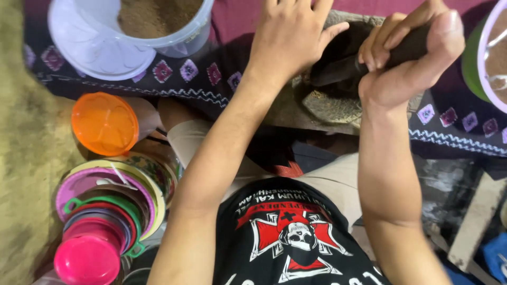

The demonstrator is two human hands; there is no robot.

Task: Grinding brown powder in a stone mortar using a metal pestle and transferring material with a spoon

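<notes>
The right hand (409, 58) at two o'clock has its fingers wrapped tight around a dark pestle (369, 57). The left hand (288, 37), at twelve o'clock, rests fingers spread on the stone mortar (332, 105).

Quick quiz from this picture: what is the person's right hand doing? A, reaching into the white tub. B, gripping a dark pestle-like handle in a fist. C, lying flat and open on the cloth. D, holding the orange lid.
B: the right hand is closed in a fist around a dark pestle over the stone mortar, while the left hand lies open on the mortar's far side.
</notes>
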